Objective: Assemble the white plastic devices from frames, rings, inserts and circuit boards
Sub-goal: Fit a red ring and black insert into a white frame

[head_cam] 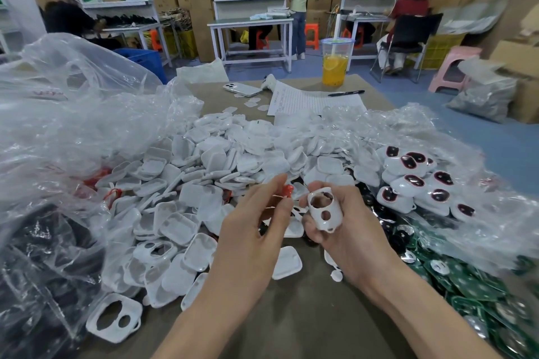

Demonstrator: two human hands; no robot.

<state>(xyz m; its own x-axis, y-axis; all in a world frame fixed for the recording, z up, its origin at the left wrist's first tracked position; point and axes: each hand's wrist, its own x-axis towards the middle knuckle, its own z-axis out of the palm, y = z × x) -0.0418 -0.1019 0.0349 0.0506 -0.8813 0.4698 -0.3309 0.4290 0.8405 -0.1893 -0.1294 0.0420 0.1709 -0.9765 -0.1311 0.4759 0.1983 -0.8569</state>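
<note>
My right hand (347,230) grips a white plastic frame (323,210) with two holes, tilted toward me over the table. My left hand (256,224) pinches a small red ring (287,192) between thumb and fingers, just left of the frame and apart from it. A big heap of white plastic shells (221,166) fills the table behind both hands. Finished white devices with dark red-rimmed inserts (414,181) lie in a pile at the right. Green circuit boards (472,285) are spread at the lower right. Another white frame (115,319) lies at the lower left.
Clear plastic bags (73,114) bulge at the left and right of the heap. A cup of orange drink (335,63), a phone (242,89), a lined sheet (309,100) and a pen (347,93) sit at the table's far end. People work at benches beyond.
</note>
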